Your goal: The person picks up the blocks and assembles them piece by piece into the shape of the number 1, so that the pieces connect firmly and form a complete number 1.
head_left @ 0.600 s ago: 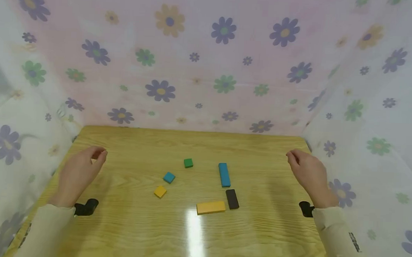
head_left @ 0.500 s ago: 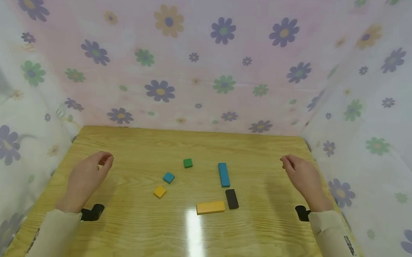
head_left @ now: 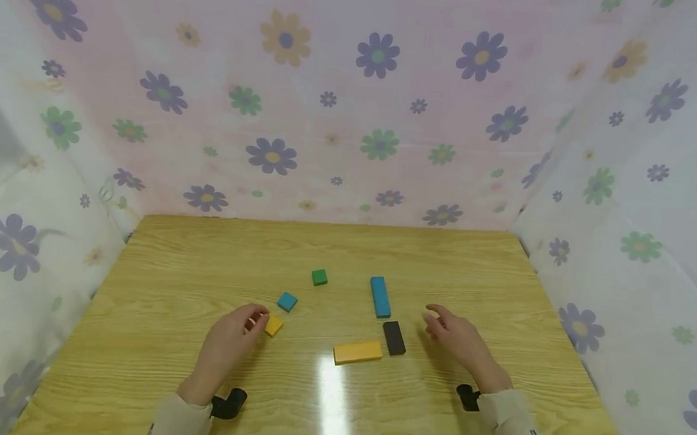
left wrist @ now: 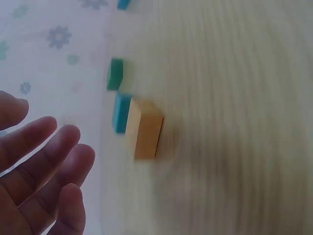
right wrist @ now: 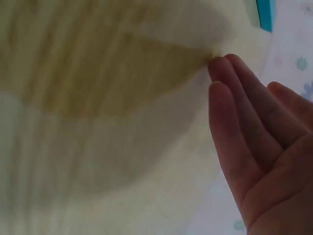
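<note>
My left hand (head_left: 229, 343) hovers beside a small yellow block (head_left: 274, 326), its fingers loosely bent and holding nothing. In the left wrist view a gap separates the fingertips from that yellow block (left wrist: 148, 134). Just beyond lie a small blue block (head_left: 287, 302) and a green block (head_left: 320, 278). Over on the right, my right hand (head_left: 463, 342) is relaxed and holds nothing. Nearest to it is a black block (head_left: 394, 338), left of its fingertips. A long blue block (head_left: 380, 297) lies behind the black one, and a long yellow block (head_left: 357, 352) to its left.
All the blocks lie on a wood-grain table (head_left: 276, 246). Flowered cloth (head_left: 330, 124) rises behind the table and on both sides. A black wrist camera mount (head_left: 229, 404) sticks out from the left sleeve, another mount (head_left: 467, 398) from the right. Glare streaks the table's front middle.
Both hands have moved inward and toward the near side, the left to the small yellow block and the right closer to the black block. The blocks stay where they were.
</note>
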Tool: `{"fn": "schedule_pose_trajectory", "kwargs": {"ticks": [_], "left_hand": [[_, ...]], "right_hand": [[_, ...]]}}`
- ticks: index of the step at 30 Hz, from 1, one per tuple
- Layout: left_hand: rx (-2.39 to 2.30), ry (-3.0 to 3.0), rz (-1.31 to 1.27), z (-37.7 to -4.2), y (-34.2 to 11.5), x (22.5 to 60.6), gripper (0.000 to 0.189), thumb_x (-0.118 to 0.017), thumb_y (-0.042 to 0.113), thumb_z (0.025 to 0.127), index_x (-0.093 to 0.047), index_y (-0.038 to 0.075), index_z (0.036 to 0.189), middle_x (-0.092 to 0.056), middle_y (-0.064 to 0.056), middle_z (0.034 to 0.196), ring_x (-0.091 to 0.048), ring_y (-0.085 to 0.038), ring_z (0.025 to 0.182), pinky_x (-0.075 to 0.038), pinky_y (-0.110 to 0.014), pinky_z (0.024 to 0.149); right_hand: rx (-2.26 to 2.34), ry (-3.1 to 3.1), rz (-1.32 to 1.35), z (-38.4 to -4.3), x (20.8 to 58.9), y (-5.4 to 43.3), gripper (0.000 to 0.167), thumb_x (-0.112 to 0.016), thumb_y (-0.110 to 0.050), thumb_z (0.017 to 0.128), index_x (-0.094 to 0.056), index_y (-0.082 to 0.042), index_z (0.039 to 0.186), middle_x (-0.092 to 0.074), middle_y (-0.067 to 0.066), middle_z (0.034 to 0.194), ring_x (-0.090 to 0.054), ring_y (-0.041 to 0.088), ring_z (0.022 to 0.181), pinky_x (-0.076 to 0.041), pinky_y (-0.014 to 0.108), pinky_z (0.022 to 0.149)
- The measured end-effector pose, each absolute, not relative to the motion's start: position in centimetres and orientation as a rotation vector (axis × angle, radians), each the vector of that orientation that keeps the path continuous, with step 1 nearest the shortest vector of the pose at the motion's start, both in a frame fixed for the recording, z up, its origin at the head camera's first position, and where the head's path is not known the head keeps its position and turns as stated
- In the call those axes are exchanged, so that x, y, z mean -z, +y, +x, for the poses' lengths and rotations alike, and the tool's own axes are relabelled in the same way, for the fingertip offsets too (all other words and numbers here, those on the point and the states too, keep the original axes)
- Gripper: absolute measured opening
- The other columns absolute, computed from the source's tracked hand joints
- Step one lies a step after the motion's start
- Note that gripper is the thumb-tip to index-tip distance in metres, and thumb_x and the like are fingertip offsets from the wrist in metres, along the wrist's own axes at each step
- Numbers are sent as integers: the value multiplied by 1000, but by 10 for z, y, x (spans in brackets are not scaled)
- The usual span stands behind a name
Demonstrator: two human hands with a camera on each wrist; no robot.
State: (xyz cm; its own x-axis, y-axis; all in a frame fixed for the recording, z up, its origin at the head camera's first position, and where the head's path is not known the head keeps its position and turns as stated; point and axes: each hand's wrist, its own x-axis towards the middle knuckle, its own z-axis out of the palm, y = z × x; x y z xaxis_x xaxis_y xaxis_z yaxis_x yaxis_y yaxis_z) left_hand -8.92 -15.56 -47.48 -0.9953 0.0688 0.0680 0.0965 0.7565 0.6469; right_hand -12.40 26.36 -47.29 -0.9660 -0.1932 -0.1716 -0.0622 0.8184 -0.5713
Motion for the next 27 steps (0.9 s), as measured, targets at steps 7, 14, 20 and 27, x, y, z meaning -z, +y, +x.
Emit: {"fn": "schedule_pose_trajectory", "kwargs": {"ticks": [7,14,20,27], "left_hand": [[1324,-2888,-100,-77,-121,489,24,-52,34,89,-64,18,102,-60,13,86,-55,-6,76,-44,-30,67],[1517,-2861,-171,-70,-89,501,27,-51,36,89,-61,18,107,-57,13,89,-53,-6,81,-44,-27,68],[1647,-2783,-203,-66,-69,515,34,-54,38,87,-57,17,115,-57,7,101,-52,-11,94,-41,-35,80],[1569,-2741,-190,-65,-54,526,38,-60,43,82,-57,21,113,-57,10,99,-48,-11,92,-28,-41,82]], "right_hand": [[946,2750,-134,-117,486,241,47,-43,-35,93,-41,-8,131,-63,0,87,-59,13,72,-46,36,67],[981,2699,-68,-112,497,221,47,-48,-35,91,-43,-10,130,-55,-2,65,-48,12,53,-38,29,51],[999,2669,-72,-108,504,208,53,-50,-41,88,-40,-13,132,-53,-2,57,-46,13,47,-36,28,49],[923,2722,-81,-110,508,203,62,-56,-47,83,-39,-15,133,-50,-4,52,-43,13,42,-34,28,46]]}}
